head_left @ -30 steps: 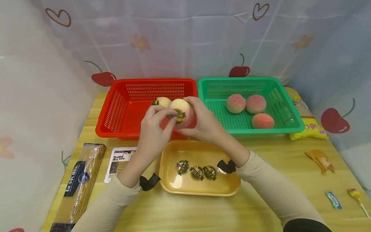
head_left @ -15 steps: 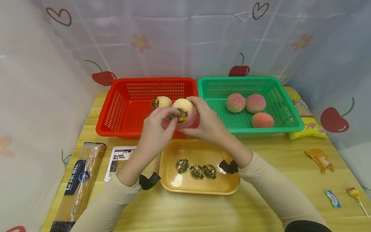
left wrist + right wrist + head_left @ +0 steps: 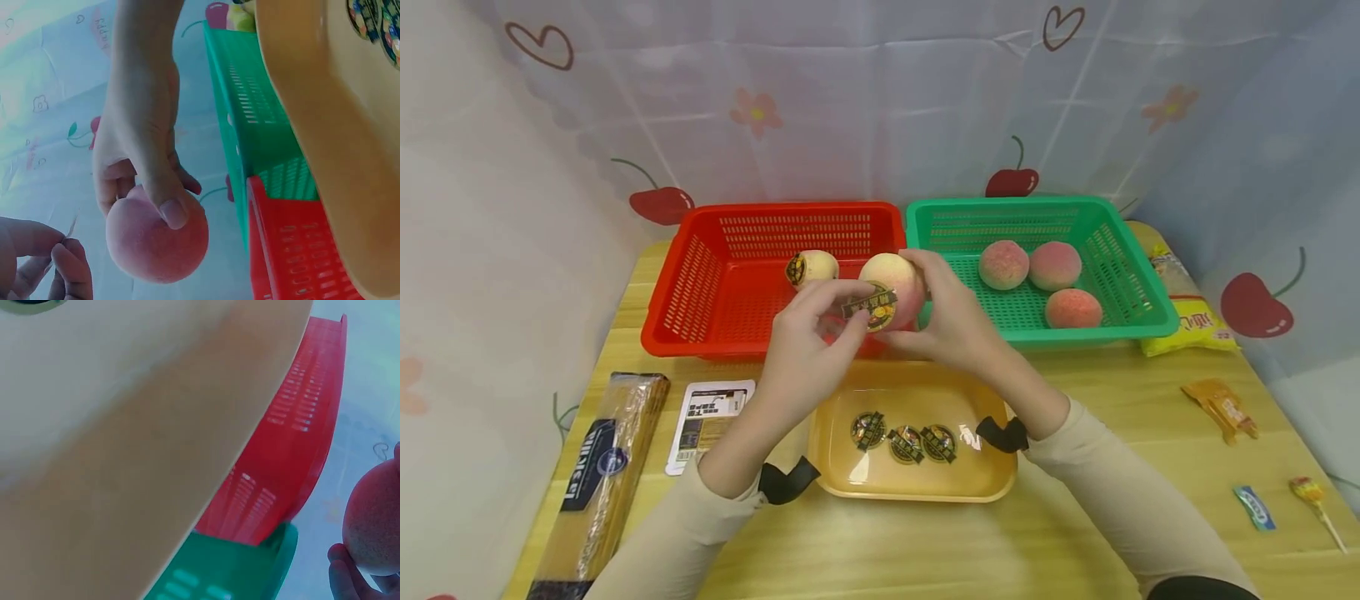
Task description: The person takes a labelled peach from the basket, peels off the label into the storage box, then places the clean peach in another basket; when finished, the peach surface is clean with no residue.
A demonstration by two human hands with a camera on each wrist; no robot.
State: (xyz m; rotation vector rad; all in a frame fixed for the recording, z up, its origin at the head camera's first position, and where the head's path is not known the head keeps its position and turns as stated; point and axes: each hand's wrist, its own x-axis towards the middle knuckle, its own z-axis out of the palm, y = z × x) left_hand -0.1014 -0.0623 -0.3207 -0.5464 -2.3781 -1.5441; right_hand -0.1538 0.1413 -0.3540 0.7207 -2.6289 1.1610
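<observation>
My left hand (image 3: 808, 350) pinches a round black-and-gold sticker (image 3: 882, 310) between thumb and fingertips. In the left wrist view the sticker (image 3: 73, 224) shows edge-on, a short gap away from the peach (image 3: 156, 250). My right hand (image 3: 951, 312) grips that pale pink-and-cream peach, thumb on the near side and fingers behind. Both hands are over the front right part of the red basket (image 3: 681, 333). Inside the basket sits another cream peach (image 3: 822, 265) with a similar sticker on its left side. In the right wrist view, fingertips touch the held peach (image 3: 375, 519) from below.
A green basket (image 3: 1120, 335) with three peaches stands at right. In front, a tan tray (image 3: 917, 493) holds three loose stickers (image 3: 906, 444). Left are a pasta packet (image 3: 598, 475) and a printed card (image 3: 709, 421); right, snack packets (image 3: 1221, 408) and a lollipop (image 3: 1309, 492).
Both hands have moved slightly right with the peach and the sticker. More of the sticker's face now shows past my left fingertips. The baskets and tray have stayed put.
</observation>
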